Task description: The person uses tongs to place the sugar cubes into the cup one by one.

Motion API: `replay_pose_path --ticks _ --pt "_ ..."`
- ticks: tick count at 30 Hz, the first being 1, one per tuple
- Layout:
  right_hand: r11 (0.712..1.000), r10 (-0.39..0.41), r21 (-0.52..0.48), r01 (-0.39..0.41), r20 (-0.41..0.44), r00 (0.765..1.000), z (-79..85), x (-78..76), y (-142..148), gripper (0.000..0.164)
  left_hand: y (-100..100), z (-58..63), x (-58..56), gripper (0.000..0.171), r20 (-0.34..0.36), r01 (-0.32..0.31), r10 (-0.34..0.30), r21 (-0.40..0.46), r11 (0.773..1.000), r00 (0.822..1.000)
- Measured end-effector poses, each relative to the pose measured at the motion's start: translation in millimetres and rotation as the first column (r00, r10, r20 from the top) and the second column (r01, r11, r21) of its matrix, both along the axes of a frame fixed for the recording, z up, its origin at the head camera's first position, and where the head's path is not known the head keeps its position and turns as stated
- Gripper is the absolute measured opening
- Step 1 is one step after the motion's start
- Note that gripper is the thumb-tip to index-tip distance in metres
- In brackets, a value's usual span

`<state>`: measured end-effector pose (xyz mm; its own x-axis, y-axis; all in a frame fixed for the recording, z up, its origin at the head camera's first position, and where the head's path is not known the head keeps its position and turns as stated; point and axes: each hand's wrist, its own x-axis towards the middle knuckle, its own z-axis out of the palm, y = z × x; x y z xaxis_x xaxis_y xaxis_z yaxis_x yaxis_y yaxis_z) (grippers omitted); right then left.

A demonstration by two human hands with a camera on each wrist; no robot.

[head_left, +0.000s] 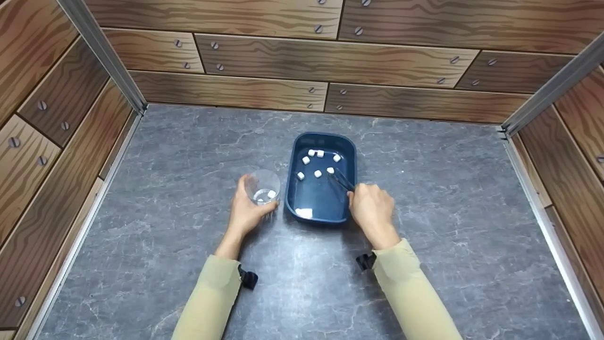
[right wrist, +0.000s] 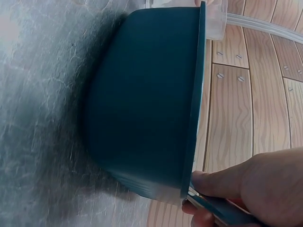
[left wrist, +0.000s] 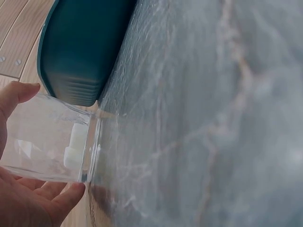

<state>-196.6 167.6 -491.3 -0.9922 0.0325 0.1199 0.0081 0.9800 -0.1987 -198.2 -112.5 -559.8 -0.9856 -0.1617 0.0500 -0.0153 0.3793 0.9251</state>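
My left hand (head_left: 247,208) grips a clear plastic cup (head_left: 265,182) just left of a dark blue basin (head_left: 322,200). A couple of white cubes (left wrist: 75,146) lie at the bottom of the cup, whose base is close over the floor in the left wrist view. My right hand (head_left: 373,205), at the basin's right rim, holds dark tongs (head_left: 343,180) that reach down into the basin. Their tips are right at one white cube (head_left: 330,170). Several more white cubes (head_left: 317,174) lie scattered over the basin's far half. The basin wall hides the tong tips in the right wrist view.
Grey marbled flooring (head_left: 448,198) spreads around the basin. Wood-patterned panels (head_left: 325,59) stand at the back and on both sides, with metal corner posts (head_left: 108,56) between them. A bright glare patch (head_left: 304,213) shows at the basin's near end.
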Motion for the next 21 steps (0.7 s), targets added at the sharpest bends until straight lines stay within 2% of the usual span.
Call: replay_pose_path --ticks 5,21 --pt "1.000 0.002 0.008 -0.002 0.002 1.000 0.0 -1.8 -0.2 0.029 -0.1 -0.4 -0.5 0.102 -0.016 -0.002 0.002 -0.003 1.000 1.000" --pt "1.000 0.010 0.028 -0.011 0.009 1.000 1.4 -4.6 -3.8 0.025 0.3 0.1 -0.2 0.104 -0.001 -0.009 0.009 -0.008 1.000 1.000"
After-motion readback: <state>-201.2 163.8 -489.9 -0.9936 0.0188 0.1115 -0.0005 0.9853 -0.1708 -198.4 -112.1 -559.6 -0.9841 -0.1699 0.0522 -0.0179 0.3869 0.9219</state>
